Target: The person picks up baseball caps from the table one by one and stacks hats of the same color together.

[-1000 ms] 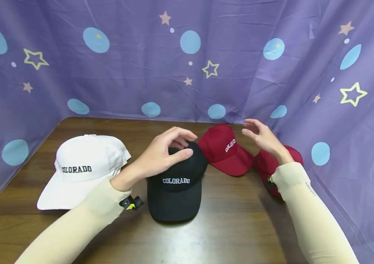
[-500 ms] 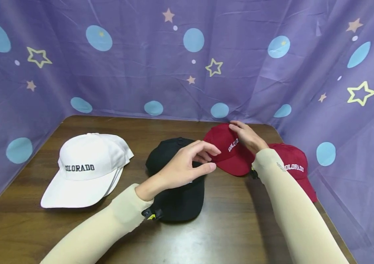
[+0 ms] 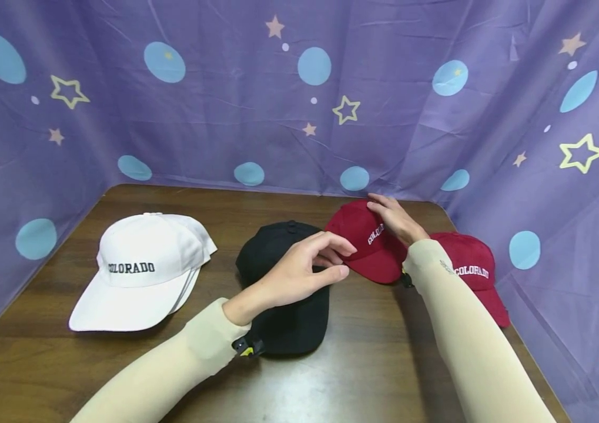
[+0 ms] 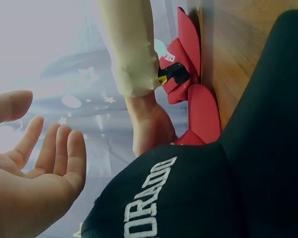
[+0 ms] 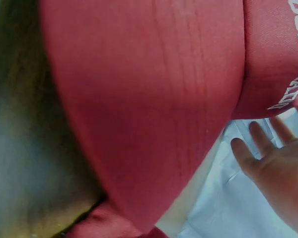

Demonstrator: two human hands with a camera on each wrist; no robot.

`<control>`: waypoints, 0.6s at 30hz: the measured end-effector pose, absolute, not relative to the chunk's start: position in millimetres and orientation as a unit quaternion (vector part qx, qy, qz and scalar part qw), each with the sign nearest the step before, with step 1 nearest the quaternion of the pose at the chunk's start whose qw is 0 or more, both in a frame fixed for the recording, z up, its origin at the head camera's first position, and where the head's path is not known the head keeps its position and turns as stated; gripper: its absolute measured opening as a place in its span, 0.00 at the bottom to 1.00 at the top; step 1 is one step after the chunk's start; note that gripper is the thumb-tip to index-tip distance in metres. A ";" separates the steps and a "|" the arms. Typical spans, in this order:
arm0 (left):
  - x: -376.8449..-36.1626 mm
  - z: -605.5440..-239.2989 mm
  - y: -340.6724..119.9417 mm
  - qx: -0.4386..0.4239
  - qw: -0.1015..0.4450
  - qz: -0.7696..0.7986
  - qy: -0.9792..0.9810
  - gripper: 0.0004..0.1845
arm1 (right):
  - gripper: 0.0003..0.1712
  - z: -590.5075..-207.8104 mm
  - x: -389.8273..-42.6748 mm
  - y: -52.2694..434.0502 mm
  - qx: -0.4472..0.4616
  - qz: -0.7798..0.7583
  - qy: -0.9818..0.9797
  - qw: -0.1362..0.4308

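Note:
In the head view my left hand (image 3: 299, 270) hovers over the black cap (image 3: 264, 247), fingers loosely bent with a gap to the thumb. The left wrist view shows that hand apart from the cap's crown, holding nothing. My right hand (image 3: 394, 217) is at the right side of the red cap (image 3: 352, 223) at the back. Its fingers look straight and spread in the right wrist view, fingertips right at the crown near the white lettering (image 5: 290, 94). A second red cap (image 3: 465, 252) lies to the right, partly hidden behind the right sleeve.
White caps (image 3: 140, 252), one nested over another, sit at the left of the wooden table (image 3: 214, 200). A purple curtain (image 3: 257, 106) with stars and dots walls off the back and both sides.
My right hand has moved left from above the right-hand red cap to the back red cap. My left hand has shifted right and slightly down over the black cap.

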State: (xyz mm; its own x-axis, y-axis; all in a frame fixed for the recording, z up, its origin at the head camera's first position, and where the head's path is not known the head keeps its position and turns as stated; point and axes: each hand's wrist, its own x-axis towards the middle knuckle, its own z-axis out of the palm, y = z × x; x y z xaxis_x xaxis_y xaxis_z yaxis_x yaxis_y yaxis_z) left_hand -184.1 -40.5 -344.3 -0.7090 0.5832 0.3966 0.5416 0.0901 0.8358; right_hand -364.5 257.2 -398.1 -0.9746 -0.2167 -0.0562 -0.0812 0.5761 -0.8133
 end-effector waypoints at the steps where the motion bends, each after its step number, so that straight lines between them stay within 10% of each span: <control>1: -183.8 -344.5 -39.8 0.380 0.020 0.556 0.738 0.18 | 0.37 -398.5 -365.9 256.6 -0.090 -0.446 0.887 0.076; 18: -185.6 -343.3 -44.0 0.346 -0.011 0.537 0.769 0.19 | 0.33 -396.5 -372.2 261.2 -0.132 -0.321 0.936 0.061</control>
